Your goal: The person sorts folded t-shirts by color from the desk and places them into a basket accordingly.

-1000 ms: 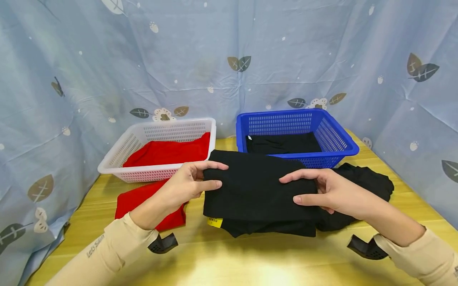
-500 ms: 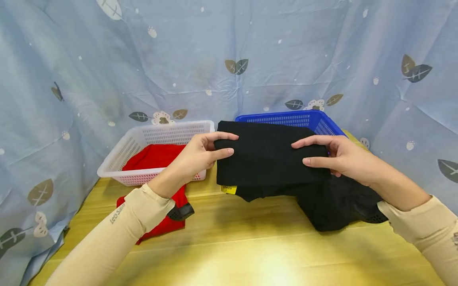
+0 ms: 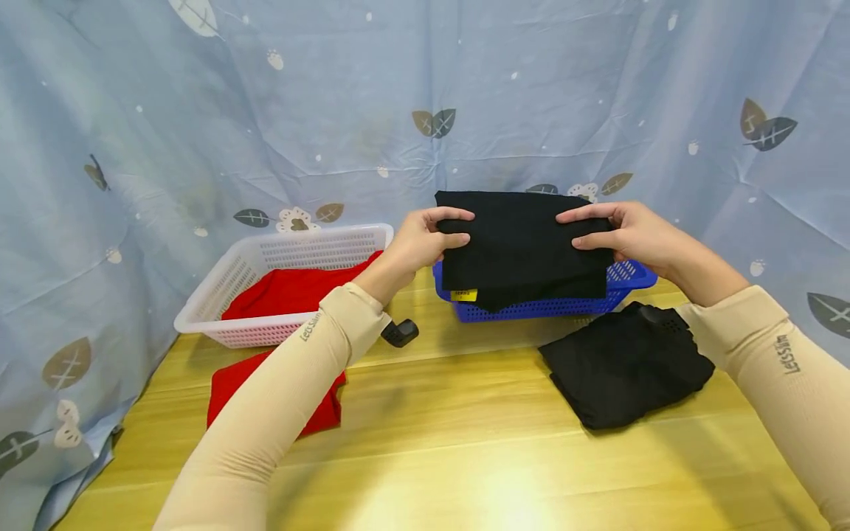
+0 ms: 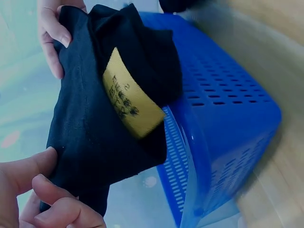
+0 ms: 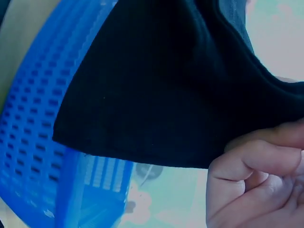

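Note:
A folded black garment (image 3: 521,247) hangs between my two hands, over the blue basket (image 3: 531,310) and hiding most of its inside. My left hand (image 3: 425,240) pinches its left edge between thumb and fingers. At the other side edge, my right hand (image 3: 624,232) grips it the same way. A yellow tag (image 4: 130,102) sticks out at the garment's lower left corner. In the right wrist view the dark cloth (image 5: 142,90) spreads in front of the basket's perforated wall, its lower corner hanging free.
Left of the blue basket stands a white basket (image 3: 249,335) with red cloth (image 3: 292,291) in it. Another red cloth (image 3: 325,409) lies in front, partly behind my left sleeve. A black folded cloth (image 3: 624,369) lies on the yellow table (image 3: 451,442) under my right forearm.
Both hands have carried the black garment forward and up, from above the table to above the blue basket. The black cloth on the table at right is now uncovered.

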Available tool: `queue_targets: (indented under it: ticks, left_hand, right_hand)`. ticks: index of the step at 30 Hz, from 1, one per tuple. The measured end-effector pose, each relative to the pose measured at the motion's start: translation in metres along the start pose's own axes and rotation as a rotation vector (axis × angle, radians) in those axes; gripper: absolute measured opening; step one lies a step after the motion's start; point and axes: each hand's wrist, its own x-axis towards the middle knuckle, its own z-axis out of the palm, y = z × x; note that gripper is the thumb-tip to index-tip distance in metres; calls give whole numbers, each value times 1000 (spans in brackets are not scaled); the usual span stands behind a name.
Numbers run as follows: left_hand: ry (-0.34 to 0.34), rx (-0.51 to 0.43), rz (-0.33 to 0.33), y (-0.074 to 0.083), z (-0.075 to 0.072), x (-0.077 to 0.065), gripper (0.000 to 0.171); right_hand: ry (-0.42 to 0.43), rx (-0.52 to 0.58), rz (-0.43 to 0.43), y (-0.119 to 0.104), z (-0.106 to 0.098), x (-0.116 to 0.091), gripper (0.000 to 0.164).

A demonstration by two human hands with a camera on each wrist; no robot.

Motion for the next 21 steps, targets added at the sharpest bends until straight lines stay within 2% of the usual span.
queue_targets:
  ticks: [4, 9, 14, 18, 21]
  left_hand:
    - [32, 3, -25, -1, 10, 23, 30]
    - [76, 23, -8, -4, 24, 46, 30]
    - [137, 87, 3, -7, 36, 58, 33]
    - [168, 156, -43, -11, 44, 64, 39]
    - [166, 174, -94, -17, 48, 68, 40]
  right_hand:
    - [4, -8, 11, 6, -8, 14, 46]
    - [33, -44, 31, 14, -15, 27, 49]
    - [22, -88, 31, 19, -20, 40, 51]
    - [-19, -129, 30, 23, -21, 50, 51]
    - [-43, -145, 35, 31, -20, 56, 51]
